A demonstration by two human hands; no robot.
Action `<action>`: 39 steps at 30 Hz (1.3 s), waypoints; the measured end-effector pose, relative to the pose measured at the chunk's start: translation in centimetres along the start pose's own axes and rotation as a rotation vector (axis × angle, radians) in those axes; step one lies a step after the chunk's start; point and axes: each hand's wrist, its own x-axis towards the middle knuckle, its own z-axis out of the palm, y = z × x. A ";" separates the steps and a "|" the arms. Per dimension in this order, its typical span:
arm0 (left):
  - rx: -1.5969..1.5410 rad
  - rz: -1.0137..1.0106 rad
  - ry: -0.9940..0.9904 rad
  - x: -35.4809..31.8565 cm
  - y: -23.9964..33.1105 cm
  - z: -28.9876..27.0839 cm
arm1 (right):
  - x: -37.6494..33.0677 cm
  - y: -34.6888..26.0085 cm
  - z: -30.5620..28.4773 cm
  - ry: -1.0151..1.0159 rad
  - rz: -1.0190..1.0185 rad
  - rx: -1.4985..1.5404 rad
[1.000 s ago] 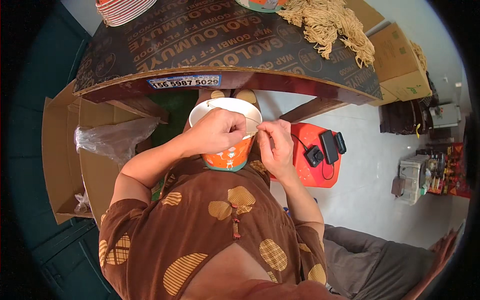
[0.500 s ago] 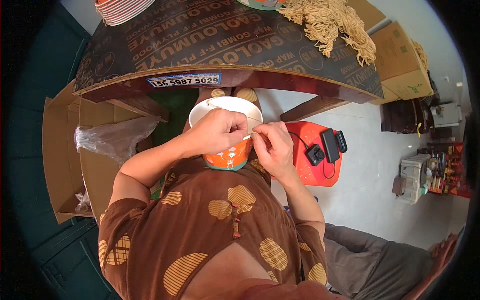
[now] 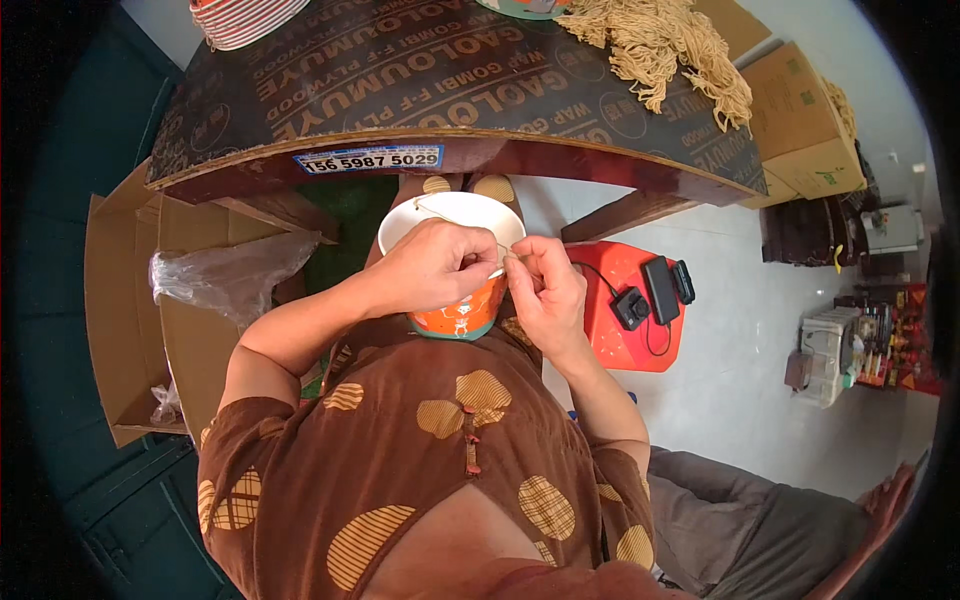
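An orange paper cup (image 3: pixel 455 315) with a white inside sits on my lap below the table edge. My left hand (image 3: pixel 435 268) grips its rim from the left and covers part of the opening. My right hand (image 3: pixel 545 290) is at the cup's right rim, fingers pinched on a thin beige string (image 3: pixel 450 218) that runs across the cup's white inside. Both hands touch the cup.
A dark plywood table (image 3: pixel 450 90) lies ahead with a heap of beige strings (image 3: pixel 660 45) and stacked cups (image 3: pixel 245 15). An orange stool (image 3: pixel 630 320) with black chargers stands at right. Open cardboard boxes (image 3: pixel 130 310) with a plastic bag are at left. Another person's legs (image 3: pixel 760 520) are at lower right.
My right hand has shifted slightly toward the cup's rim and pinched closer to my left hand. The cup stays in place.
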 end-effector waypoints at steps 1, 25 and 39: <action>0.015 0.008 -0.002 0.0 0.1 -0.1 | 0.0 0.0 0.0 0.000 0.000 0.000; 0.115 0.050 0.002 0.3 -0.1 0.0 | 1.2 -0.6 -1.8 -0.132 -0.301 -0.136; 0.084 0.071 0.097 0.3 0.2 0.1 | 0.9 -0.2 -1.3 -0.223 0.239 0.411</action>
